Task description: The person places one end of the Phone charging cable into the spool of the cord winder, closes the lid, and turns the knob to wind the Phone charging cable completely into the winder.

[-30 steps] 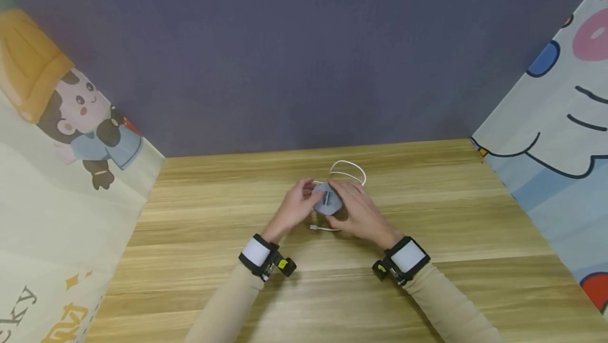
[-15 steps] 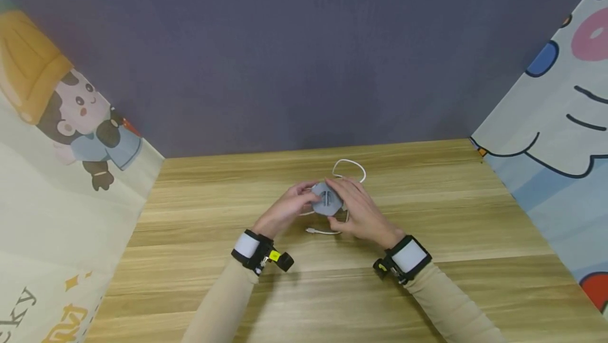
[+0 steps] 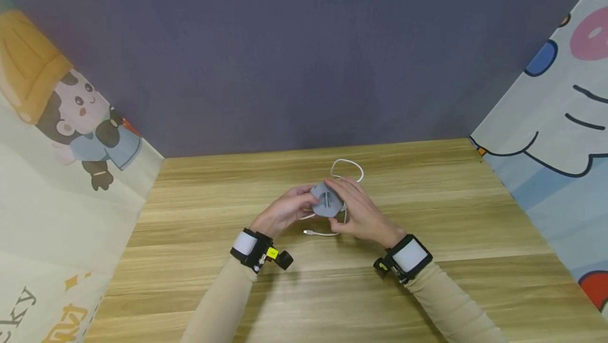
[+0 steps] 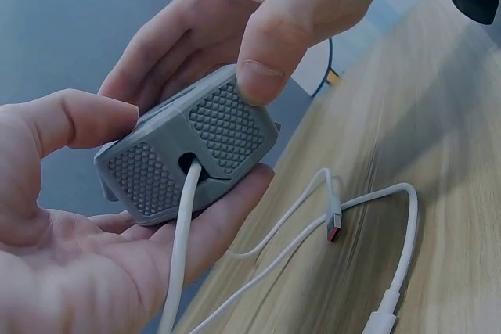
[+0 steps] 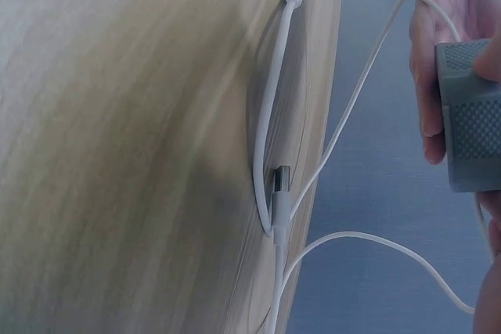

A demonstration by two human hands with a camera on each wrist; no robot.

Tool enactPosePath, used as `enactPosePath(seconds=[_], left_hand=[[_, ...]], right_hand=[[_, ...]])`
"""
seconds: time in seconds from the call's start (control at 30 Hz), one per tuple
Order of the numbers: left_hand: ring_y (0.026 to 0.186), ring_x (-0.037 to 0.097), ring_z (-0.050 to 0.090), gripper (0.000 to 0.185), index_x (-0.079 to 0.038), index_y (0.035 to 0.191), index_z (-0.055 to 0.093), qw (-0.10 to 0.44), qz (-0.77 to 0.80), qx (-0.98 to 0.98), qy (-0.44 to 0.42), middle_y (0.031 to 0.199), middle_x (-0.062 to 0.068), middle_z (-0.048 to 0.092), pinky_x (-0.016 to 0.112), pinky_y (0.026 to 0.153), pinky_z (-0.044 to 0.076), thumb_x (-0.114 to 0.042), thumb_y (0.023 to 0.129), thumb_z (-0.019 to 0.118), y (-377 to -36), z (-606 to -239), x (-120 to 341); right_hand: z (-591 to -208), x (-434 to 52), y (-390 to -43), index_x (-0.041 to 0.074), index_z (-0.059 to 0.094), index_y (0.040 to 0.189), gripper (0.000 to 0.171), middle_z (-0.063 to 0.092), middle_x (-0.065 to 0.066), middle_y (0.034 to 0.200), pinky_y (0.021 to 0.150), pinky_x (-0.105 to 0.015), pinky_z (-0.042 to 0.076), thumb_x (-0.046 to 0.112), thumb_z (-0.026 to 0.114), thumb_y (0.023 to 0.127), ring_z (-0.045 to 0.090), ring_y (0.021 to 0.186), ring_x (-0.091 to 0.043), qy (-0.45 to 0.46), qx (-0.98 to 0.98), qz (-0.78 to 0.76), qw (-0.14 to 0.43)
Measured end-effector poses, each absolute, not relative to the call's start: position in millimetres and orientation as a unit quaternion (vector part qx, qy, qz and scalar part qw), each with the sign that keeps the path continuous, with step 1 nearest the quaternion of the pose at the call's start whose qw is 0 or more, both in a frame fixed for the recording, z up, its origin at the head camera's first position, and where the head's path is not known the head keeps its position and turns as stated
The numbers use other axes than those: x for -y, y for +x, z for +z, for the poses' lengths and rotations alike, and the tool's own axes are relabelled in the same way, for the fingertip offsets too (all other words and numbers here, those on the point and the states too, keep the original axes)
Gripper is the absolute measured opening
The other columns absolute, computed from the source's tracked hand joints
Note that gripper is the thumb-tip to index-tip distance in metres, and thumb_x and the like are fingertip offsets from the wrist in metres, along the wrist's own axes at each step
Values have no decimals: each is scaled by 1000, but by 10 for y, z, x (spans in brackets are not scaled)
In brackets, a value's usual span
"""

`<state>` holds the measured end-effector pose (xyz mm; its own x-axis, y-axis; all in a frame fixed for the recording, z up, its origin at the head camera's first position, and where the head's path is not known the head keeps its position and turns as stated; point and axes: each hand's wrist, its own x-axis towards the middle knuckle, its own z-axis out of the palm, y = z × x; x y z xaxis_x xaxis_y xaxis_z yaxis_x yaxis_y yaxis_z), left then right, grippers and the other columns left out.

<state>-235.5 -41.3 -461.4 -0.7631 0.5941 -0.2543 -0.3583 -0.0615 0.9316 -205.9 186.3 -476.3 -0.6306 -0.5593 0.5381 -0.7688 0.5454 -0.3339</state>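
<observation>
Both hands curl round the grey box [image 3: 326,201] above the table [image 3: 190,216], left hand [image 3: 284,209] cradling beneath, right hand [image 3: 357,209] pinching its top; white cable [image 3: 349,166] trails out.

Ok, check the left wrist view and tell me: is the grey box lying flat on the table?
No, the grey box is held up off the wooden table between the left hand and right hand, with the white cable hanging from its hole.

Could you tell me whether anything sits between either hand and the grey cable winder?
Nothing visible does. Both the left hand and the right hand already grip the winder directly, above the table. The white cable comes out through a hole in the winder's side and trails onto the table, not between fingers and winder.
</observation>
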Motion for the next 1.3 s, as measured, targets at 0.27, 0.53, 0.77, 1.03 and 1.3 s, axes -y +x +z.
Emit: enactPosePath(seconds=[0.27, 0.53, 0.77, 1.03, 1.3], left_hand=[[104, 14, 69, 59, 15, 152, 33, 331, 728, -590, 114, 144, 34, 52, 27, 96, 57, 1, 97, 51, -2344, -4632, 422], [102, 13, 70, 58, 18, 151, 31, 329, 740, -577, 104, 145, 38, 48, 25, 94, 58, 5, 97, 48, -2330, -4656, 405], [102, 13, 69, 60, 15, 152, 33, 328, 736, -584, 99, 146, 35, 49, 24, 94, 58, 3, 96, 50, -2315, -4649, 386], [104, 14, 70, 60, 17, 150, 34, 328, 732, -588, 101, 146, 36, 49, 25, 95, 57, 3, 95, 50, -2308, -4666, 388], [115, 21, 67, 60, 16, 151, 33, 326, 731, -590, 106, 148, 35, 48, 26, 97, 57, 1, 96, 51, -2283, -4636, 393]], right_hand=[[-4681, -1886, -2055, 0, 43, 152, 78, 50, -20, 152, 122, -57, 28, 16, 74, 82, 48, 138, -39, 403, 850, 292, 170], [-4589, -1909, -2108, 13, 74, 118, 31, 63, -16, 133, 103, -54, 45, 9, 78, 88, 58, 120, -32, 425, 834, 256, 240], [-4494, -1918, -2098, 20, 76, 114, 33, 65, -8, 127, 105, -48, 45, 10, 84, 83, 59, 117, -27, 448, 844, 171, 239], [-4379, -1897, -2089, 22, 78, 110, 44, 67, -4, 117, 108, -48, 47, 6, 92, 71, 62, 114, -27, 462, 850, 61, 247], [-4327, -1909, -2081, 24, 77, 109, 43, 65, -1, 107, 107, -43, 48, 11, 91, 70, 62, 107, -25, 452, 855, 16, 255]])
